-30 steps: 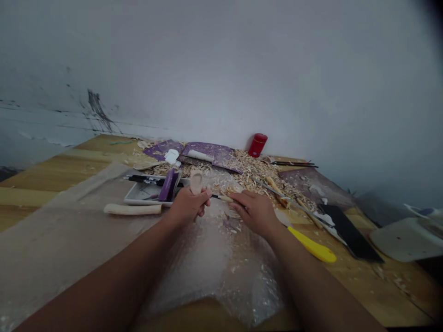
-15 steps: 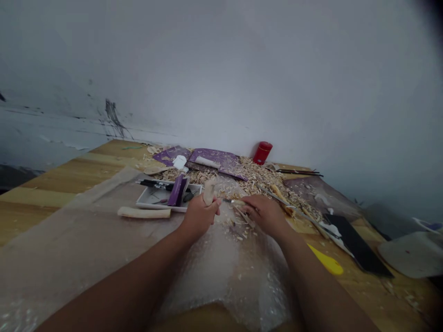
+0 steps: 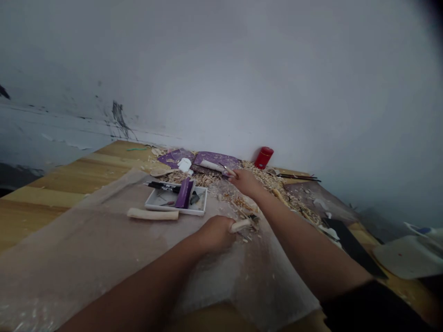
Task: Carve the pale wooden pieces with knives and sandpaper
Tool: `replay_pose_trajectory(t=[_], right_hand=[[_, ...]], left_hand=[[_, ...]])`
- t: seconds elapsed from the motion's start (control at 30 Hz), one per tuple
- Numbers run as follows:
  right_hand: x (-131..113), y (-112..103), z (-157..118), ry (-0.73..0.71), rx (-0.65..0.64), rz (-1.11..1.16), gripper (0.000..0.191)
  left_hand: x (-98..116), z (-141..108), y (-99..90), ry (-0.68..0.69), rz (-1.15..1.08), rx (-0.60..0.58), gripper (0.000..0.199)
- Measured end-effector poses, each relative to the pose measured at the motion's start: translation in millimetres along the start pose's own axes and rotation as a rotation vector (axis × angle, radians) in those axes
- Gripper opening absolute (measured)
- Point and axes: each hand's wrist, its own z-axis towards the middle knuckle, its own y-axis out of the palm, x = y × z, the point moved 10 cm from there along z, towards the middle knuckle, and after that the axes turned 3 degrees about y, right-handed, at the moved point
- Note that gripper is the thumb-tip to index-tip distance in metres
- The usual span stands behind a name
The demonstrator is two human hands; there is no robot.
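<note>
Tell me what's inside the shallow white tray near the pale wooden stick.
The shallow white tray holds a purple rectangular packet leaning upright, a small dark object and thin tools. A black-handled tool lies along its back edge. What lies beneath the packet is hidden.

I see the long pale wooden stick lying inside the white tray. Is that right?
Not quite: the long pale wooden stick lies outside the white tray, on the clear plastic sheet just in front of it, as the head view shows.
</note>
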Motion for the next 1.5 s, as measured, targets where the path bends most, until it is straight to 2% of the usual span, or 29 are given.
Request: replay_pose_trajectory(t=[0.1,0.17,0.3,0.37,0.53,0.63,0.7,0.77,0.9,1.03,1.07,1.1,1.17,1.23,1.3,1.4,1.5], right_hand=[[-17,10,31,-0.016,-0.009,-0.027,0.03],[-41,24,40,-0.103,-0.067,-0.014,0.031],[-100,58,27,-0.354,-0.257,0.026,0.024],[-118,67,18,-0.407,-0.295,0.032,0.024],[-132,72,13,-0.407,-0.267,0.075,0.037],[-135,79,15,-0.401,-0.299,0.122,0.027],[-133,82,18,-0.367,-0.316,0.173,0.019],[-125,79,22,-0.311,-0.309,0.25,0.021],[-83,48,18,-0.172,-0.221,0.469,0.028],[-24,18,-28,-0.046,-0.182,0.684,0.031],[-13,17,-44,-0.021,-0.205,0.728,0.03],[-5,19,-61,-0.002,-0.241,0.767,0.028],[5,28,-91,0.027,-0.322,0.828,0.027],[8,39,-111,0.048,-0.376,0.873,0.029],[6,52,-121,0.053,-0.432,0.92,0.032],[-2,68,-125,0.015,-0.515,0.952,0.034],[-3,62,-125,-0.046,-0.492,0.842,0.032]], left_hand=[[4,0,0.8,0.034,-0.038,-0.025,0.01],[10,-1,-0.9,0.059,-0.125,-0.041,0.012],[17,-3,-0.8,0.031,-0.547,-0.106,0.017],[17,-5,4.1,0.004,-0.651,-0.152,0.019],[21,-10,18.7,0.026,-0.666,-0.258,0.017],[23,-11,20.1,0.03,-0.667,-0.282,0.016],[25,-11,20.1,0.035,-0.667,-0.298,0.016],[28,-12,20.6,0.045,-0.672,-0.319,0.015],[34,-18,17.3,0.058,-0.718,-0.361,0.017],[40,-26,-2.0,0.102,-0.922,-0.38,0.022],[39,-25,-9.5,0.116,-0.956,-0.352,0.023],[34,-21,-20.5,0.124,-0.957,-0.262,0.024],[11,-10,-43.1,0.053,-0.815,0.008,0.022],[-14,-4,-61.1,-0.096,-0.414,0.246,0.019],[-21,4,-57.0,-0.134,-0.285,0.255,0.014],[-22,12,-43.3,-0.1,-0.161,0.191,0.015],[-20,14,-29.9,-0.061,-0.067,0.109,0.02]])
